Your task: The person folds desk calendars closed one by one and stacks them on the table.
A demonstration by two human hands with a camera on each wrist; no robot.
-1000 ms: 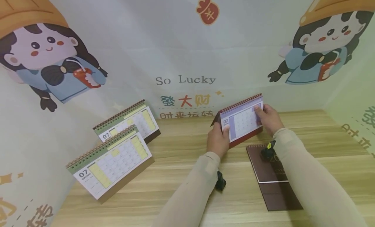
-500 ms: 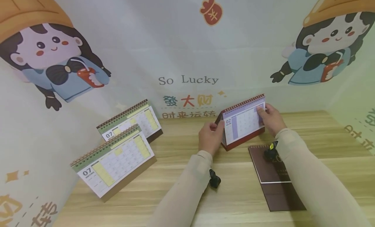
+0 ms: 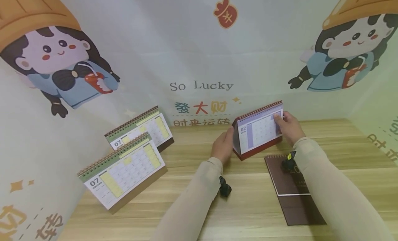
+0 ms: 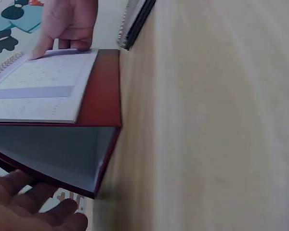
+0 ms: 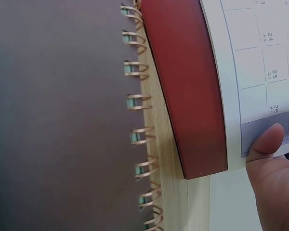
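Observation:
A red desk calendar (image 3: 261,130) with purple-and-white pages marked 02 stands propped like a tent on the table. Its right edge is pinched by my right hand (image 3: 290,127), thumb (image 5: 269,142) on the front page and the other fingers mostly hidden behind. My left hand (image 3: 223,146) is at the calendar's left end. In the left wrist view, its fingers (image 4: 43,197) lie loosely along the outside of the back panel, and the open triangular side of the stand faces it. A dark brown calendar (image 3: 292,189) lies flat under my right forearm, its wire rings showing in the right wrist view.
Two green-topped desk calendars marked 07 stand at the left, the front one (image 3: 124,178) partly covering the rear one (image 3: 143,127). A printed cloth backdrop (image 3: 174,33) rises behind the wooden table (image 3: 186,199). Small black devices hang at both wrists.
My left hand has let go of the calendar's front left edge and shifted left, round to its back panel. The right hand keeps its pinch. The whole head view has shifted slightly.

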